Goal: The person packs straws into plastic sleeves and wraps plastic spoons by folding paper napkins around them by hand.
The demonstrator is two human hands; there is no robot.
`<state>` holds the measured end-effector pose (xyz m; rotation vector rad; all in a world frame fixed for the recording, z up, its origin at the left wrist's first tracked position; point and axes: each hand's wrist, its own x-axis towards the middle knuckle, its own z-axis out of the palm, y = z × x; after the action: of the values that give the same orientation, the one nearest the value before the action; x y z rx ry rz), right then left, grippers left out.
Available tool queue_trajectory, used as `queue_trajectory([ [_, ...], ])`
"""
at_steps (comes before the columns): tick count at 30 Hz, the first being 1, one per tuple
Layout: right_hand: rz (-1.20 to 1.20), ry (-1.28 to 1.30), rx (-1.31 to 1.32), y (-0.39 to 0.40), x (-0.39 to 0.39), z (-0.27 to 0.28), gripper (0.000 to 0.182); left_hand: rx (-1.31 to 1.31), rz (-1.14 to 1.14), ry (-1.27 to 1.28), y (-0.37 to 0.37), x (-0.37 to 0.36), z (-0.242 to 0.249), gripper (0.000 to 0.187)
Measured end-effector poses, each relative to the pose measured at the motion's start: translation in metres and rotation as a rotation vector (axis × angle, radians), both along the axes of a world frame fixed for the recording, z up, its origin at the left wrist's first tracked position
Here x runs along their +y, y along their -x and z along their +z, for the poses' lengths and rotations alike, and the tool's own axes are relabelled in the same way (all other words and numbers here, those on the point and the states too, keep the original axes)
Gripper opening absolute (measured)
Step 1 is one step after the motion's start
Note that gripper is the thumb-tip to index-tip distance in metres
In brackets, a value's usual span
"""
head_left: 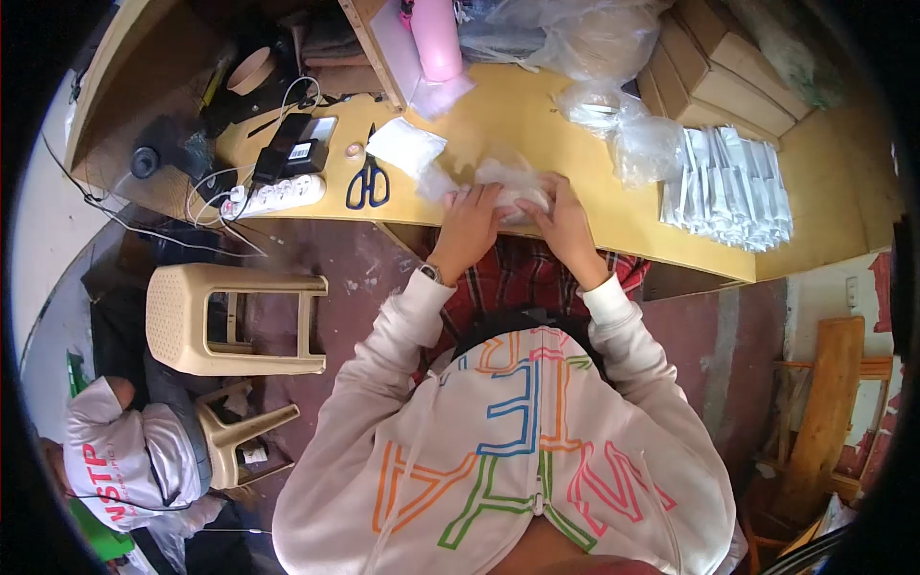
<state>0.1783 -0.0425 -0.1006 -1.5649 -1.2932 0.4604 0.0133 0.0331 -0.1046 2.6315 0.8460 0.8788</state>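
Observation:
Near the front edge of the yellow table (522, 105), both my hands are on a crumpled clear plastic bag (513, 177). My left hand (470, 228) has its fingers curled onto the bag's left side. From the right, my right hand (567, 225) pinches the bag's other side. Whatever the bag may contain cannot be made out. Left of my hands lie a white sheet of paper (407, 144) and dark-handled scissors (369, 182). To the right, another clear plastic bag (647, 149) rests beside a row of several white flat packets (728, 187).
A white power strip (273, 195) with cables and a black box (297, 149) sit at the left. Cardboard boxes (719, 72) and a pink bottle (434, 38) stand at the back. A beige stool (177, 316) is on the floor; another person (144, 450) sits lower left.

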Motion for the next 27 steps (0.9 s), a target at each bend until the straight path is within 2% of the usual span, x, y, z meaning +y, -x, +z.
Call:
queue_trajectory([
  [3,0.02,-0.213,-0.531,0.003,-0.015,0.019,0.049,0.055,0.035,0.07,-0.01,0.011,-0.004,0.025],
  [6,0.107,-0.11,-0.651,0.005,-0.024,0.013,0.05,0.107,0.02,0.087,-0.011,0.02,-0.005,0.022],
  [8,0.156,-0.092,-0.621,0.0,-0.02,0.007,0.053,0.128,0.022,0.121,-0.012,0.025,-0.01,0.022],
  [11,0.174,-0.081,-0.586,-0.009,-0.013,0.004,0.05,-0.022,-0.04,0.094,-0.008,0.028,-0.013,0.026],
  [14,0.159,-0.072,-0.616,-0.016,-0.005,0.002,0.041,-0.231,-0.041,0.141,-0.006,0.014,0.003,0.035],
  [17,0.137,-0.073,-0.682,-0.02,0.001,0.001,0.03,-0.02,-0.107,-0.009,0.004,-0.001,0.016,0.044],
  [21,0.083,-0.086,-0.672,-0.017,0.004,0.006,0.022,0.022,-0.029,-0.007,0.006,0.004,-0.01,0.038],
  [24,0.087,-0.044,-0.719,-0.021,0.007,0.004,0.034,-0.022,-0.004,-0.072,0.0,0.008,-0.012,0.031],
  [27,-0.031,-0.038,-0.725,-0.01,0.008,0.01,0.044,-0.034,-0.002,-0.098,-0.007,0.017,-0.011,0.025],
])
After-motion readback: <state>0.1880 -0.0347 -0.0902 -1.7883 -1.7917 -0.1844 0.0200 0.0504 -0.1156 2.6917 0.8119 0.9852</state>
